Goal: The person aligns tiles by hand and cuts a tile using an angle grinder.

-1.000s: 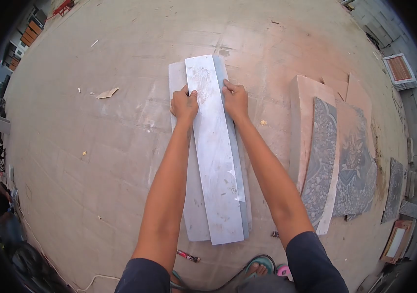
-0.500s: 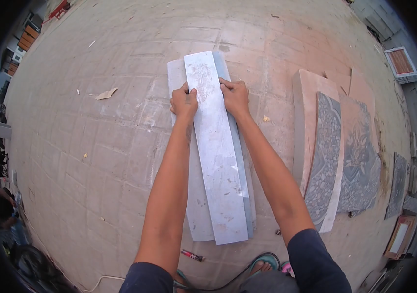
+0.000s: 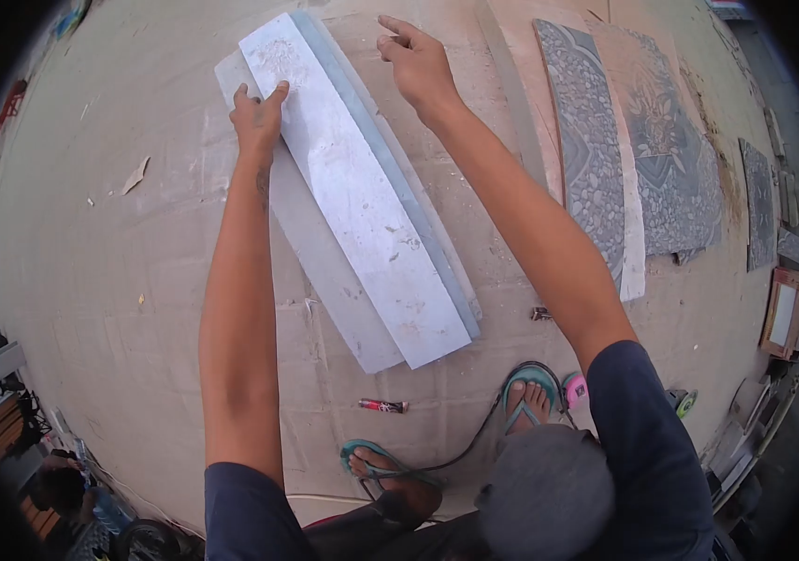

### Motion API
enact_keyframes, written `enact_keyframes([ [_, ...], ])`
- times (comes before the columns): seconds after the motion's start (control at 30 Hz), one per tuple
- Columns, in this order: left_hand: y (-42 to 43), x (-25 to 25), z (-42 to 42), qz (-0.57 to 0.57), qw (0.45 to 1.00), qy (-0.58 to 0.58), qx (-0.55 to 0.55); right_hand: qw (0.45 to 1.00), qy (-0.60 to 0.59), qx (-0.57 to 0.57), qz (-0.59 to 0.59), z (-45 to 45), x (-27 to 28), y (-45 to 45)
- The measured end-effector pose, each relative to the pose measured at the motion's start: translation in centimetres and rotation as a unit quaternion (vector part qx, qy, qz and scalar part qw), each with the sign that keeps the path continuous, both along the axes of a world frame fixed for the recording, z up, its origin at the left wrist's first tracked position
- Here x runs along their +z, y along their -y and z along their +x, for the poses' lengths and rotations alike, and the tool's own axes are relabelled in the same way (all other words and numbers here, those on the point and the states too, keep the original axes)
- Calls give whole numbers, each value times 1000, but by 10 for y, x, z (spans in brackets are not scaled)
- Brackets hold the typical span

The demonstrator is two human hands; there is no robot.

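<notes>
A long pale tile strip lies slanted on top of a bluish strip and a grey strip on the paved floor. My left hand is at the left edge of the pale strip near its top, thumb and fingers apart, with nothing gripped between them. To the right of the stack, my right hand is raised clear of the tiles, with its index finger stretched out and nothing seen in it.
Patterned grey tiles lean on a pinkish slab at the right. A red tube and a pink tape measure lie near my sandalled feet, with a dark cable between. Another person is at lower left.
My right hand has let go of the strips and lifted away to the right. My left hand has opened. The view has turned, so the stack appears slanted and further left.
</notes>
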State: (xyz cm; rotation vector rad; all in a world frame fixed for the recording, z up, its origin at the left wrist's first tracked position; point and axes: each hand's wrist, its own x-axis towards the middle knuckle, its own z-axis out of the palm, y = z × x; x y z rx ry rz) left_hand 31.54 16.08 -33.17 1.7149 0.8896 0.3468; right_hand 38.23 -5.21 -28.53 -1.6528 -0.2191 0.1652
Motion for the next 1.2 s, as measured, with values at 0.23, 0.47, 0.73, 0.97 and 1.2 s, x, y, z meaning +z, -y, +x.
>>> enact_keyframes([
  [0.23, 78, 61, -100, 430, 766, -207, -430, 942, 66, -320, 78, -216, 93, 240],
  [0.47, 100, 64, -100, 391, 739, -301, -459, 767, 1, -619, -170, -455, 96, 417],
  [0.73, 104, 51, -86, 444, 698, -336, -451, 522, -422, -532, -516, -558, 9, 582],
  [0.97, 128, 80, -78, 491, 616, -385, -481, 694, -311, -607, -229, -531, -73, 668],
  [1.2, 229, 118, -158, 564, 626, -259, -472, 784, -314, -536, -17, -537, -90, 722],
])
